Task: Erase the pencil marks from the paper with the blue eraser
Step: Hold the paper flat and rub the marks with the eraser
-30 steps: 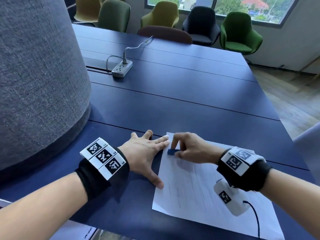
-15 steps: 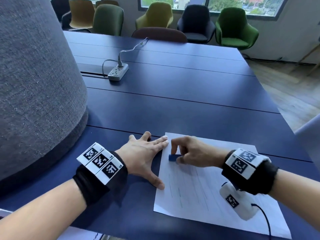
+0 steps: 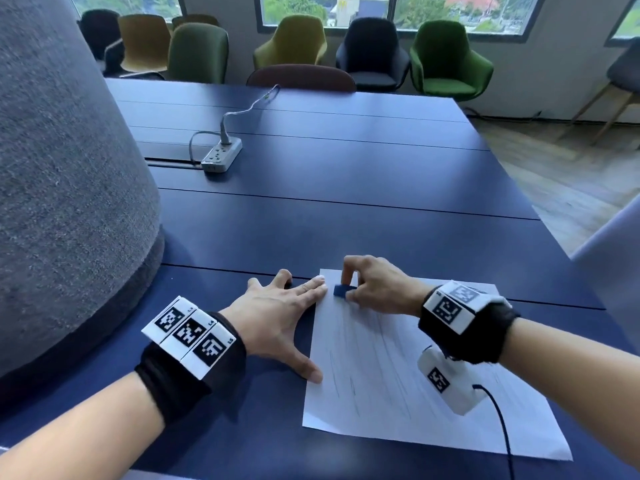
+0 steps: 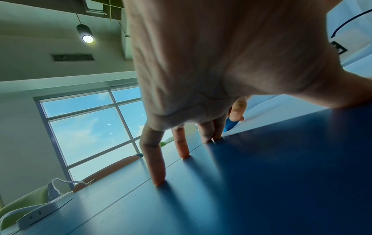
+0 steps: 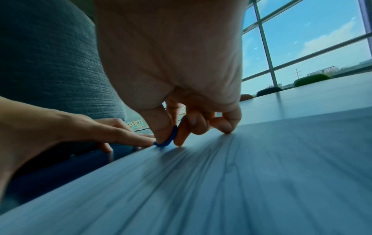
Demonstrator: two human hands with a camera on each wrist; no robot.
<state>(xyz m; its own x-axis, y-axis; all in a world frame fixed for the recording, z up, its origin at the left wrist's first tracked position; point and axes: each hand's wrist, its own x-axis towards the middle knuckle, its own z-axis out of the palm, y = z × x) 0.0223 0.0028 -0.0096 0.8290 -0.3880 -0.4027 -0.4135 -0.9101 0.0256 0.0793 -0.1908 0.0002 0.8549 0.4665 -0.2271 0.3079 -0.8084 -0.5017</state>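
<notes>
A white sheet of paper with faint pencil strokes lies on the dark blue table, near its front edge. My right hand pinches the small blue eraser between thumb and fingers and presses it on the paper's far left corner; the right wrist view shows the eraser bent against the sheet. My left hand lies flat with fingers spread, index tip and thumb on the paper's left edge. In the left wrist view the fingers touch the table, and the eraser shows beyond them.
A large grey fabric-covered body rises at the left of the table. A white power strip with its cable lies further back. Several chairs line the far wall under the windows. A black cable crosses the paper's right part.
The right hand with the eraser shifted slightly along the paper's top left corner, back and forth. The left hand kept its place on the paper's edge. The head view tilted up.
</notes>
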